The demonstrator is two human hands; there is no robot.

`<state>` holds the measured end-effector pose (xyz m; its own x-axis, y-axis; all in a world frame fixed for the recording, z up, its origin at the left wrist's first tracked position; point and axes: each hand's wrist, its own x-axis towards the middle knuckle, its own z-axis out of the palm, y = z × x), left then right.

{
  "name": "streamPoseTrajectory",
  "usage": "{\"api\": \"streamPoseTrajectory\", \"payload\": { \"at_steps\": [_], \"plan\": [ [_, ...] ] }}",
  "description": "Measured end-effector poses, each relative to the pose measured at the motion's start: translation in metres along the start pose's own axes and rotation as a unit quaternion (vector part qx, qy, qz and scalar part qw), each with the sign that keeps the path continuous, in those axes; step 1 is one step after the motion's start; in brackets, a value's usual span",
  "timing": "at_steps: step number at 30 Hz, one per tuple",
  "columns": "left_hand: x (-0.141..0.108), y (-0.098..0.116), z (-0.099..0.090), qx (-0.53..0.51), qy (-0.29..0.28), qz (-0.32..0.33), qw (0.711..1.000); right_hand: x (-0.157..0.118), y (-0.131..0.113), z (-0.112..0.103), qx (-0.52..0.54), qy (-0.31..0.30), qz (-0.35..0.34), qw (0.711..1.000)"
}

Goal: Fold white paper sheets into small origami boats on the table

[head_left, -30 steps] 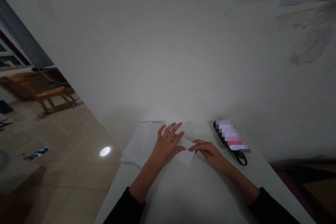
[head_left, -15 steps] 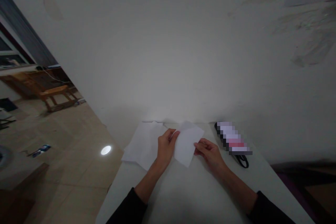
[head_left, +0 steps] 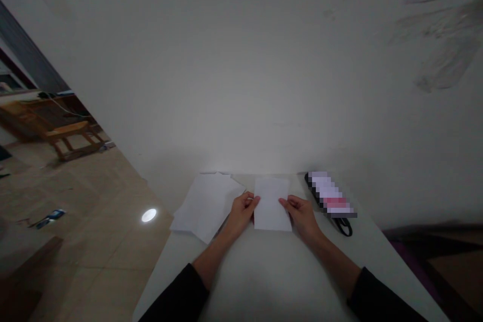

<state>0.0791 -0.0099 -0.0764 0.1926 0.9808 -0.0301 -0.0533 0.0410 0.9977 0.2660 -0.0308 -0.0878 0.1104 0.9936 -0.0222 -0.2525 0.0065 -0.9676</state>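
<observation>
The left hand (head_left: pixel 241 211) and the right hand (head_left: pixel 303 213) both pinch one small white oblong piece of paper (head_left: pixel 271 216). The paper is right between the two hands. The left hand has its side near the middle, and the right hand has the other side. Both thumbs lie on top, and the other fingers curl in by the edges. The paper looks smooth and quite straight, but I cannot tell if it touches the smooth white table (head_left: pixel 271 276) under the hands.

Just beside the left hand, on its outer side, some big loose white sheets of paper (head_left: pixel 206 204) lie in a messy pile. Near the right hand, on its outer side, lies a long flat black-edged thing with a black loop (head_left: pixel 327 198). Its top is blurred into little squares, and its loop end points back along the right arm. Past both hands is a big pale grey wall (head_left: pixel 245 85). Well away from the left hand, far out on its side, is a brown wooden chair (head_left: pixel 70 131)
</observation>
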Motion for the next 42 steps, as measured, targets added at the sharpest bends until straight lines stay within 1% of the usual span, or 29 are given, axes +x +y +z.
{"api": "streamPoseTrajectory", "payload": {
  "at_steps": [3,8,10,13,16,20,24,26,28,33,35,39,42],
  "plan": [
    [0.0,0.003,-0.006,0.018,-0.027,-0.007,0.999,0.001,-0.004,0.0,0.019,-0.03,0.026,0.999],
    [-0.004,0.007,-0.013,0.015,-0.037,-0.01,0.999,0.0,-0.008,0.002,0.028,-0.049,0.038,0.998],
    [-0.002,0.006,-0.013,0.015,-0.026,-0.006,1.0,0.0,-0.008,0.002,0.02,-0.053,0.032,0.998],
    [0.004,0.004,-0.012,0.011,0.003,0.008,1.0,0.001,-0.007,0.004,0.012,-0.045,0.021,0.999],
    [0.007,0.001,-0.011,0.0,0.015,0.002,1.0,0.003,-0.004,0.003,0.015,-0.038,0.015,0.999],
    [0.001,-0.003,-0.009,-0.006,0.021,-0.008,1.0,0.004,0.0,0.0,0.029,-0.046,0.023,0.998],
    [-0.005,-0.002,-0.006,-0.005,0.042,0.011,0.999,0.004,0.002,-0.001,0.036,-0.054,0.03,0.997],
    [-0.006,-0.002,-0.006,-0.007,0.043,0.015,0.999,0.003,0.001,-0.001,0.029,-0.054,0.032,0.998],
    [-0.005,-0.002,-0.007,-0.008,0.035,0.016,0.999,0.003,-0.001,-0.002,0.021,-0.067,0.042,0.997],
    [-0.003,-0.004,-0.012,-0.008,-0.001,0.006,1.0,0.005,-0.002,-0.007,0.04,-0.145,0.068,0.986],
    [-0.002,-0.004,-0.013,-0.022,-0.004,0.008,1.0,0.006,-0.001,-0.009,0.058,-0.164,0.071,0.982],
    [-0.003,-0.002,-0.01,-0.048,0.022,-0.009,0.999,0.006,-0.004,-0.009,0.089,-0.161,0.078,0.98],
    [-0.004,0.001,-0.009,-0.055,0.022,-0.02,0.998,0.005,-0.005,-0.008,0.103,-0.146,0.077,0.981]
  ]
}}
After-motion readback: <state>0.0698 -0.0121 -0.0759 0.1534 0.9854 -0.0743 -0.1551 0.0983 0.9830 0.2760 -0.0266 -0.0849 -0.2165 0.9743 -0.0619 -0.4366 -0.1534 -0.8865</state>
